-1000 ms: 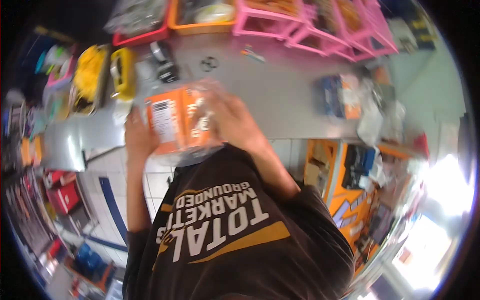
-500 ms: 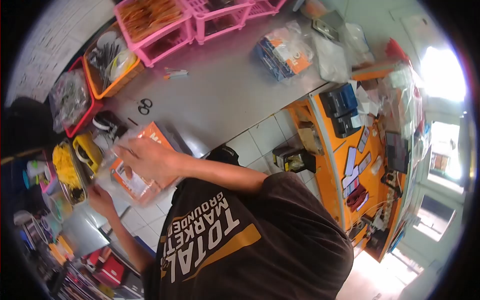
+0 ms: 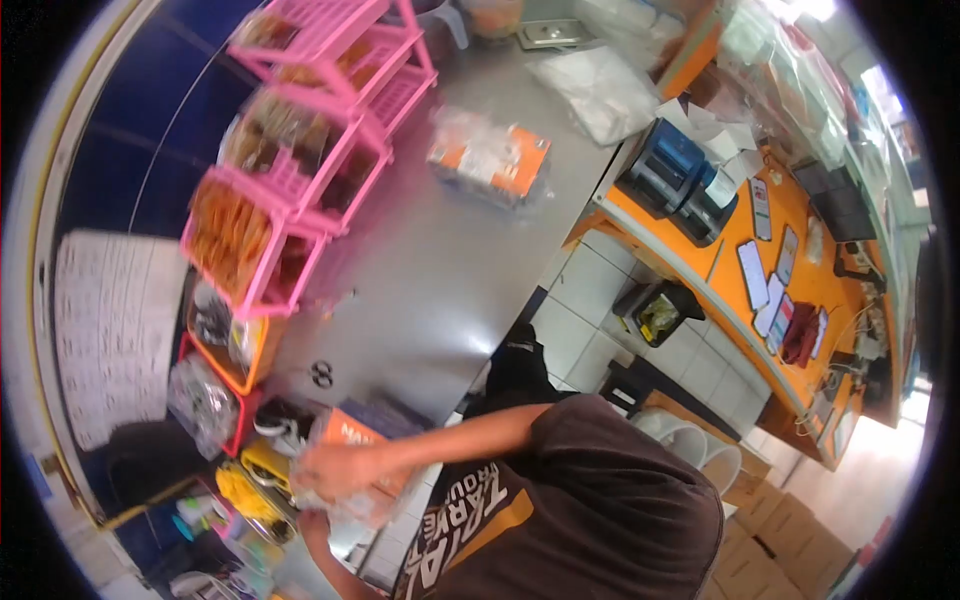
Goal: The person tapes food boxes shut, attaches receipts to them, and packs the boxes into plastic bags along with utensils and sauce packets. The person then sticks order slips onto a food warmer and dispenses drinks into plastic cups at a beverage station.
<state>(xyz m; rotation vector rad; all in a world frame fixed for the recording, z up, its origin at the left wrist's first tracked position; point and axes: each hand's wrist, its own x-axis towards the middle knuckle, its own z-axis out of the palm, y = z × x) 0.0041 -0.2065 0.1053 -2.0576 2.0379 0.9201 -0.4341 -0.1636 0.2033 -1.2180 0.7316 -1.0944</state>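
Box: We have an orange package (image 3: 345,430) in clear plastic at the lower left of the frame, by the near edge of the metal table (image 3: 400,270); our right forearm hides part of it.
Right hand: Ours (image 3: 340,470) lies over the package, fingers bent on the plastic; blur means we cannot tell how firmly they press.
Left hand: Ours (image 3: 315,525) is just below the package's left end; its fingers are mostly hidden, so we cannot tell whether they hold anything.
Handling: We judge it fairly light and stiff, like card, with a loose, slippery skin that could slide or crease.
Where to hold: We would take the firm sides through the wrap, since loose plastic alone gives a poor grip.
Close by: We see a yellow tape dispenser (image 3: 265,462) and a black-and-white item (image 3: 282,420) crowding its left side, with scissors (image 3: 321,374) above.
Left of the frame: Pink racks (image 3: 350,120), an orange tray (image 3: 262,372) and a red tray (image 3: 243,428) limit our reach there.
Upper middle: A second wrapped box (image 3: 520,160) lies well apart from our hands, near white plastic bags (image 3: 600,95).
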